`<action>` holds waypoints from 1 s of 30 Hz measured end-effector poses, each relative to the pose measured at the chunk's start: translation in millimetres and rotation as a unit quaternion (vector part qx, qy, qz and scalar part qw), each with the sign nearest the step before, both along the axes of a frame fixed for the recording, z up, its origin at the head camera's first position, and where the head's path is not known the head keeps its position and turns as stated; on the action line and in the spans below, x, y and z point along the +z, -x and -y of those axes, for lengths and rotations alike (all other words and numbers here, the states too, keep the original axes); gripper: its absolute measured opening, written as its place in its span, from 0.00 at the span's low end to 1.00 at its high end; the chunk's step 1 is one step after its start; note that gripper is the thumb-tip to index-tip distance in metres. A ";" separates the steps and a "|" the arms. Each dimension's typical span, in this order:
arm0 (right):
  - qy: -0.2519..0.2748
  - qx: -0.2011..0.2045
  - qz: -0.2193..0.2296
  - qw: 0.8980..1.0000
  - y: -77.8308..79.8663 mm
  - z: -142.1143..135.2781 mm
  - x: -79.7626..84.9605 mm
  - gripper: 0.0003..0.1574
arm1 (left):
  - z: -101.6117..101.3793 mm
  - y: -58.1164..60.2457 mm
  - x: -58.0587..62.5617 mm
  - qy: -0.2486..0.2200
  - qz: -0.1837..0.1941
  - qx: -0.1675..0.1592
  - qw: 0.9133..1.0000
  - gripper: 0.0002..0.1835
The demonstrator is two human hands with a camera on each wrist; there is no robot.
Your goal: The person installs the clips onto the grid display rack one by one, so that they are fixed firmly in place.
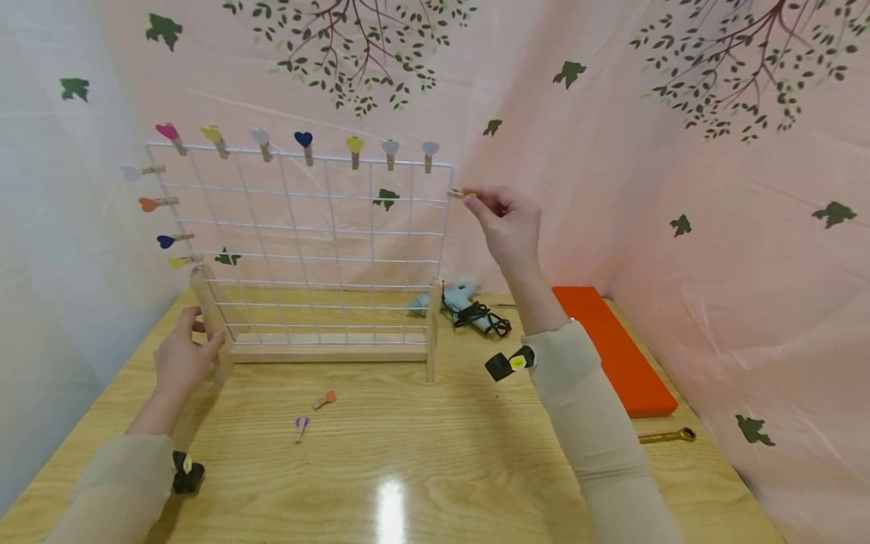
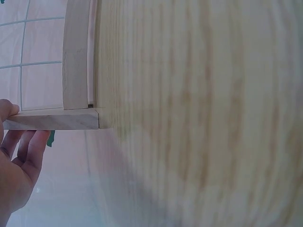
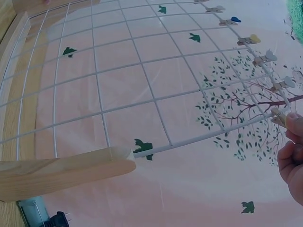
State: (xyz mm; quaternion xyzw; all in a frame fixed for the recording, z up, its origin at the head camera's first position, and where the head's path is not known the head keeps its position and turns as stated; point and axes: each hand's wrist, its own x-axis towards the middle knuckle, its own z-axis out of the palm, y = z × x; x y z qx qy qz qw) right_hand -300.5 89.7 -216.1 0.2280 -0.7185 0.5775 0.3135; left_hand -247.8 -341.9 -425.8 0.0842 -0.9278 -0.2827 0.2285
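Observation:
A white wire grid (image 1: 350, 224) stands upright in a wooden frame (image 1: 326, 353) on the table. Heart-topped clothespins, such as a navy one (image 1: 303, 140) and an orange one (image 1: 147, 204), line its top and left edges. At the upper right edge my right hand (image 1: 514, 223) pinches a small wooden clothespin (image 3: 278, 117) with a yellow heart, its tip at the wire. My left hand (image 1: 182, 355) grips the left post (image 2: 52, 119) of the frame, thumb on one side and fingers on the other. Two clothespins, one orange-topped (image 1: 329, 397) and one purple-topped (image 1: 302, 425), lie before the frame.
Behind the right post sits a light-blue glue gun (image 1: 462, 293) with a coiled black cord (image 1: 484, 319). An orange-red flat box (image 1: 621, 355) lies on the right, partly behind my right arm. Near it is a golden wrench (image 1: 669, 436). Printed cloth hangs around the table.

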 end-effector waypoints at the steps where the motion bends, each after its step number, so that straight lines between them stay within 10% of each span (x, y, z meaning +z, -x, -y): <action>1: 0.003 0.001 0.001 1.000 1.1 1.0 0.1 0.11 | -0.1 -0.1 0.1 0.000 0.000 0.000 1.000 0.26; 18: -0.036 -0.010 -0.009 0.999 -3.9 0.3 -1.2 0.18 | 0.4 -0.3 0.3 -0.011 0.006 -0.003 1.000 0.26; 30: -0.069 0.080 -0.002 0.994 -35.7 3.2 -35.2 0.17 | 0.2 0.3 -0.4 -0.007 0.013 0.001 1.000 0.26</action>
